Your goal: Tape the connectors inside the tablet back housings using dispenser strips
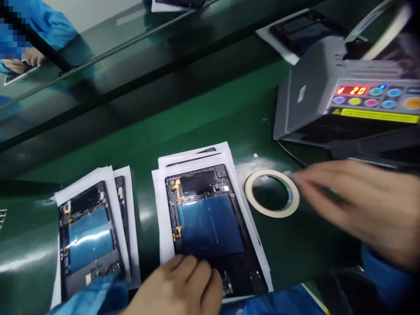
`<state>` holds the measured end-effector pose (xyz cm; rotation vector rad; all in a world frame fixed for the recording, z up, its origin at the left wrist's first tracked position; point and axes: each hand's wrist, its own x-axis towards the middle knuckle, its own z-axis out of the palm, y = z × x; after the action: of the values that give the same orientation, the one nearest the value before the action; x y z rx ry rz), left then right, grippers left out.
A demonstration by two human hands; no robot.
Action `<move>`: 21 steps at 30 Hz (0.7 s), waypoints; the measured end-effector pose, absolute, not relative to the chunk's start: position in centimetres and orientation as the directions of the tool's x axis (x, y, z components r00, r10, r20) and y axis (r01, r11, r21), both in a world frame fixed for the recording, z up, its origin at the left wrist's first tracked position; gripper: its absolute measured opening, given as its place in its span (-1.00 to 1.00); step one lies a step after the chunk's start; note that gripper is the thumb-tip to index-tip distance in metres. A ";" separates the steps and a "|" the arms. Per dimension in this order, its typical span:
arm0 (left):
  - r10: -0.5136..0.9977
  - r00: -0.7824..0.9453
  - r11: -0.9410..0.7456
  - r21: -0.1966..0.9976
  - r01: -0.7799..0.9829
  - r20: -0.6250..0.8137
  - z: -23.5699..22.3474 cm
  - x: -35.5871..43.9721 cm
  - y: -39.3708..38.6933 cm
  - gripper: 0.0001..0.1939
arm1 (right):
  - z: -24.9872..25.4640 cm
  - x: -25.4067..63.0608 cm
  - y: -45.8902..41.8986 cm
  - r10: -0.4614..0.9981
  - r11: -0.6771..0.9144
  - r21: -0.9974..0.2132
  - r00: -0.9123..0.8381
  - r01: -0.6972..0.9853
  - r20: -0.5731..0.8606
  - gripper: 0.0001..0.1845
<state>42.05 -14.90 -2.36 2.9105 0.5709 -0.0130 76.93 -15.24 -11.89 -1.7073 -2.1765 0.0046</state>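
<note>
An opened tablet (210, 223) lies in front of me, with its blue-filmed battery and orange flex cables showing. My left hand (183, 284) rests over its lower left part, fingers curled; what is under them is hidden. A roll of cream tape (282, 213) lies flat to the right of the tablet. Just right of the roll is my right hand (354, 205), blurred, thumb and forefinger pinched together. Whatever is at its fingertips is too small and smeared to make out. White sheets (157, 201) lie beneath the tablet.
A second opened tablet (88, 236) lies on sheets at left, overlapping another. A grey tape dispenser (305, 96) with a lit display stands at right, a big tape roll (390, 35) above it. Behind the rail is another tablet (302, 30). A co-worker's hands (22, 63) show at upper left.
</note>
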 end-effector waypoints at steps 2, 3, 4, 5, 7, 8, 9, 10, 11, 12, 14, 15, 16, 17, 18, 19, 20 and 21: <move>0.420 0.906 -0.890 0.170 0.423 -0.057 -2.5 43.0 -12.5 -0.86 | -12.3 74.5 -13.9 0.916 0.325 -0.246 -0.239 0.913 0.323 -0.60; 0.433 0.900 -0.888 0.152 0.434 -0.040 -3.0 43.6 -11.3 -0.87 | -12.4 73.1 -13.0 0.902 0.361 -0.253 -0.266 0.898 0.341 -0.64; 0.444 0.896 -0.889 0.118 0.442 -0.006 -3.9 44.2 -10.2 -0.88 | -12.6 71.7 -12.1 0.884 0.400 -0.256 -0.297 0.880 0.361 -0.68; 0.451 0.892 -0.891 0.077 0.448 0.031 -4.9 44.7 -9.2 -0.90 | -12.7 70.5 -11.1 0.860 0.446 -0.253 -0.333 0.859 0.387 -0.73; 0.470 0.877 -0.882 0.018 0.471 0.098 -6.9 45.6 -7.7 -0.91 | -12.9 68.7 -9.6 0.800 0.536 -0.231 -0.401 0.812 0.446 -0.83; 0.482 0.868 -0.875 0.011 0.485 0.122 -7.8 45.8 -7.2 -0.90 | -13.0 68.2 -9.1 0.772 0.572 -0.224 -0.426 0.789 0.472 -0.86; 0.498 0.855 -0.865 0.015 0.502 0.141 -8.6 46.0 -6.9 -0.87 | -13.0 68.0 -8.7 0.753 0.596 -0.227 -0.437 0.770 0.492 -0.88; 0.516 0.842 -0.855 0.029 0.518 0.157 -9.1 46.1 -6.7 -0.85 | -13.0 68.0 -8.5 0.743 0.608 -0.239 -0.438 0.757 0.506 -0.90; 0.532 0.830 -0.845 0.045 0.533 0.168 -9.4 46.2 -6.6 -0.83 | -13.0 68.1 -8.4 0.743 0.611 -0.254 -0.432 0.750 0.512 -0.91; 0.546 0.820 -0.837 0.057 0.545 0.173 -9.6 46.3 -6.6 -0.82 | -12.9 68.4 -8.5 0.747 0.608 -0.269 -0.424 0.747 0.512 -0.91; 0.558 0.815 -0.829 0.066 0.555 0.159 -9.5 46.6 -6.8 -0.85 | -12.7 68.9 -8.7 0.751 0.606 -0.276 -0.421 0.746 0.509 -0.90; 0.559 0.816 -0.829 0.061 0.557 0.148 -9.4 46.8 -6.8 -0.87 | -12.7 69.1 -8.9 0.749 0.608 -0.270 -0.428 0.746 0.506 -0.89; 0.560 0.816 -0.828 0.050 0.559 0.141 -9.3 47.0 -6.9 -0.89 | -12.6 69.2 -9.0 0.748 0.612 -0.265 -0.437 0.745 0.500 -0.89; 0.561 0.816 -0.826 0.035 0.562 0.138 -9.2 47.2 -7.0 -0.89 | -12.6 69.3 -9.2 0.748 0.615 -0.263 -0.445 0.743 0.492 -0.88; 0.563 0.814 -0.823 0.017 0.567 0.143 -9.2 47.4 -7.1 -0.89 | -12.7 69.4 -9.3 0.748 0.620 -0.265 -0.453 0.739 0.484 -0.87; 0.565 0.811 -0.820 -0.002 0.572 0.152 -9.1 47.6 -7.1 -0.87 | -12.8 69.4 -9.4 0.748 0.625 -0.270 -0.461 0.733 0.477 -0.86; 0.566 0.808 -0.817 -0.021 0.577 0.164 -9.1 47.8 -7.2 -0.86 | -12.9 69.4 -9.5 0.747 0.630 -0.277 -0.470 0.726 0.470 -0.85; 0.565 0.806 -0.815 -0.036 0.578 0.177 -9.1 47.9 -7.2 -0.84 | -13.0 69.4 -9.5 0.746 0.636 -0.283 -0.477 0.718 0.466 -0.84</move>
<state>47.89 -7.20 -9.07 3.0690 0.9731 0.2554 69.45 -9.52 -13.04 -1.1406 -2.2995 0.0651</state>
